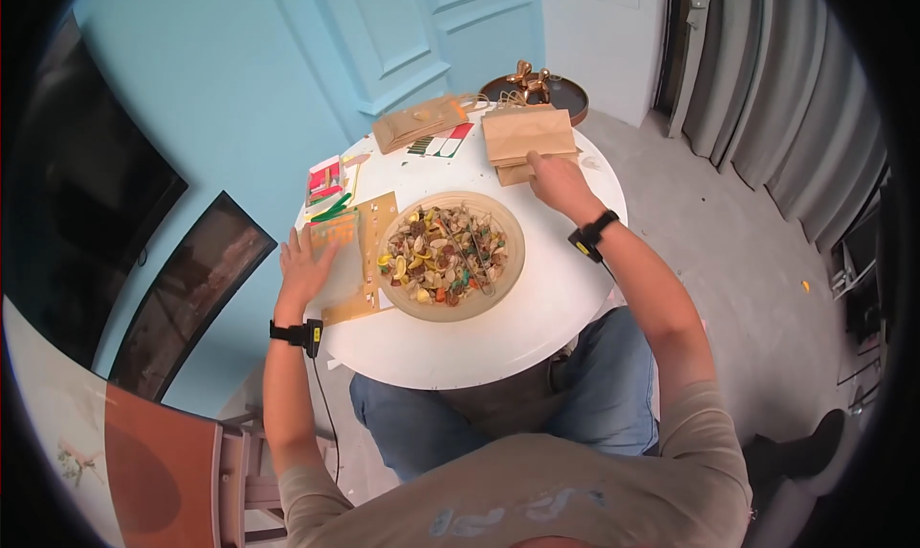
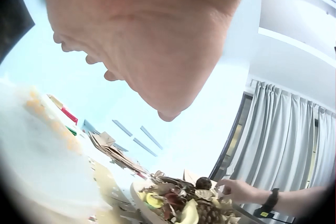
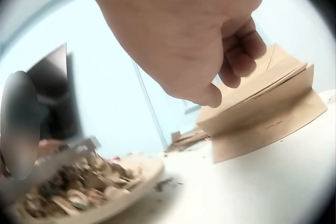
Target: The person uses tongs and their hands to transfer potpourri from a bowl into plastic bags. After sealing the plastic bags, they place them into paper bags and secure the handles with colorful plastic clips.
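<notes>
In the head view my left hand (image 1: 305,272) is spread, palm down, above or on a translucent sheet or pouch (image 1: 342,265) at the table's left side; contact cannot be told. The left wrist view shows its palm (image 2: 142,29) over the pale sheet (image 2: 47,166). At the far right, my right hand (image 1: 565,186) is at the near edge of folded brown paper bags (image 1: 527,136). Its fingers look loosely bent in the right wrist view, with a gap between thumb and fingers (image 3: 242,65), in front of the bags (image 3: 262,113); no grip is visible.
A round bowl (image 1: 385,294) of mixed dried pieces and tongs stands mid-table. Behind it lie more brown bags (image 1: 419,124) and red-and-green cards (image 1: 448,143). A red-filled box (image 1: 324,180) is at the left; a dark tray (image 1: 572,100) holds copper-coloured figures beyond the table.
</notes>
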`<move>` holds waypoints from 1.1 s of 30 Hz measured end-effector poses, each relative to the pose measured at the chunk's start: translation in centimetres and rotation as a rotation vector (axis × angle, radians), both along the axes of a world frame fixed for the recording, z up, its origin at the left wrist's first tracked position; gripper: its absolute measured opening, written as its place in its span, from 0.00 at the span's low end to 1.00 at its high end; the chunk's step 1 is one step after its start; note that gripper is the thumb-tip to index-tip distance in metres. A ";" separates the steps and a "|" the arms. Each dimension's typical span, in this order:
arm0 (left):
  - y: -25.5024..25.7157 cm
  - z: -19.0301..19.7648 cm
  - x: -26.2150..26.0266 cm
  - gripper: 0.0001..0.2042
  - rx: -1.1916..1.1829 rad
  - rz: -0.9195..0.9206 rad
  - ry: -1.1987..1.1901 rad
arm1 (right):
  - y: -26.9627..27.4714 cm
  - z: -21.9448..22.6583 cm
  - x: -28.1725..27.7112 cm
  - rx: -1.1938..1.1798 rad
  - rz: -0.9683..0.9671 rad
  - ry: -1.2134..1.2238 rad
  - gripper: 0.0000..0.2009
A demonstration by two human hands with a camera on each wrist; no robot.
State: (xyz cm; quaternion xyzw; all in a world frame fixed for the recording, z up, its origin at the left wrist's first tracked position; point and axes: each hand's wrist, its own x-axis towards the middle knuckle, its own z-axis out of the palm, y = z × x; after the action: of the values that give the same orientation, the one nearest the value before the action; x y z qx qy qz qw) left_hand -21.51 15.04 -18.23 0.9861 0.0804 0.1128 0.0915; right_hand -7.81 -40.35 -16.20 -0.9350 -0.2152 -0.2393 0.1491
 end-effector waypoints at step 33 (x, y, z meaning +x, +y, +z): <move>-8.0 3.4 -7.6 0.18 -0.560 0.202 -0.578 | -0.8 -0.6 -5.4 0.822 -0.116 0.409 0.29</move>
State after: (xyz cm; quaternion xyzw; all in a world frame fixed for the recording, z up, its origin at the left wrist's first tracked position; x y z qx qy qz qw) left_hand -29.16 7.02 -14.80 0.8381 0.1753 0.3670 0.3635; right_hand -13.18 -41.12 -16.77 -0.8368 -0.0161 -0.1231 0.5333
